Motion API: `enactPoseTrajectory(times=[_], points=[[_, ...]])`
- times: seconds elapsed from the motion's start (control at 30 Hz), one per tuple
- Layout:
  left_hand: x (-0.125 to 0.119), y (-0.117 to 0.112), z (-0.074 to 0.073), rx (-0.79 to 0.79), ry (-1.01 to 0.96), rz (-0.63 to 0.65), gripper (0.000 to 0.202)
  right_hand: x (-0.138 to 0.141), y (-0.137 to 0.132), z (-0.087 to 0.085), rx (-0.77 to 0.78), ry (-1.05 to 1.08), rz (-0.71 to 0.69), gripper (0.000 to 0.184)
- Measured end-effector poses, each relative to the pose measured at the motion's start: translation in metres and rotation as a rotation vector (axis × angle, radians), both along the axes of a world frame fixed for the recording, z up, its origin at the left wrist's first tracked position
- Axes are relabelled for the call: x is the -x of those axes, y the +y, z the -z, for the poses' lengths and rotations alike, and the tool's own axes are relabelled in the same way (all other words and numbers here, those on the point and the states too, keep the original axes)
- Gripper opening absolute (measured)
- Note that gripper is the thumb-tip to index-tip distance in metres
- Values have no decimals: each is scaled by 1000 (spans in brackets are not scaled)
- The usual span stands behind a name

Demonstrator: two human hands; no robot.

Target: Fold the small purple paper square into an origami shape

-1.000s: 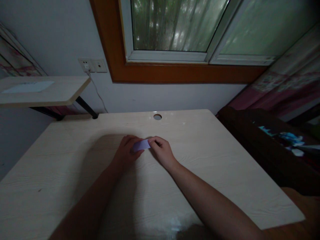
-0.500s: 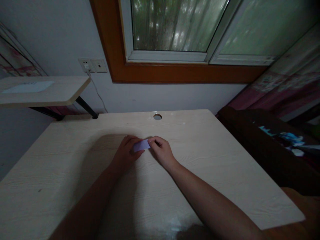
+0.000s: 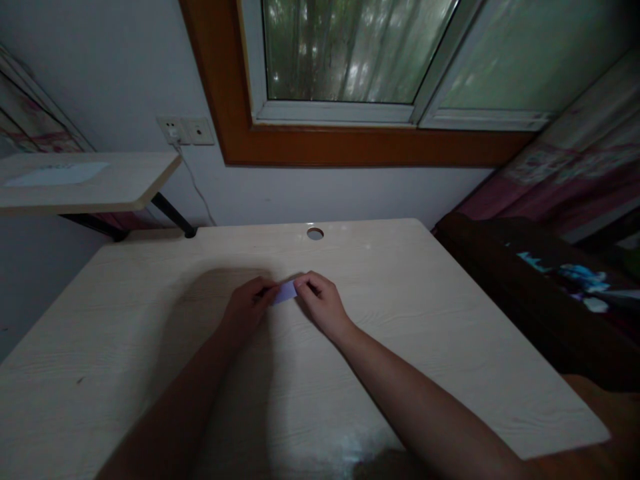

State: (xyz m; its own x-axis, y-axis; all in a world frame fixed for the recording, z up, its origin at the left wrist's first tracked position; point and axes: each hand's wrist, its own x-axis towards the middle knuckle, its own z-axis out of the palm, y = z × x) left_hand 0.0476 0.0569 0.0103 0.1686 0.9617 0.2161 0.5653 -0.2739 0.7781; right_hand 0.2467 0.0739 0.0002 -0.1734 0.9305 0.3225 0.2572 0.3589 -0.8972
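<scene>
Between my two hands is a small piece of purple paper (image 3: 286, 292), held just over or against the pale wooden desk (image 3: 390, 287). My left hand (image 3: 249, 303) pinches its left end, with the thumb lying across the near side. At the opposite end, my right hand (image 3: 324, 300) grips the paper between thumb and fingers. Both ends of the paper are covered by my fingers, so only its middle shows. Whether it touches the desk I cannot tell.
A round cable hole (image 3: 315, 234) is cut near the desk's back edge. To the left, a raised shelf (image 3: 150, 180) on black legs carries a white sheet (image 3: 57, 174). A plugged-in cable (image 3: 195, 183) hangs behind it. Dark furniture (image 3: 510, 287) stands on the right.
My left thumb has moved up onto the paper's left end, and the left fingers have closed into a pinch, covering more of it. My right hand has barely shifted.
</scene>
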Motion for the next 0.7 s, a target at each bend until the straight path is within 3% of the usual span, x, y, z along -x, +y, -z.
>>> enactPoseTrajectory(times=[0.37,0.7], points=[[-4,-3,6,-224,154,111,17,4,-4,-5,-158,-160,-111,7],[-5,-3,4,-241,168,83,17,4,-6,-9,-196,-156,-92,6]])
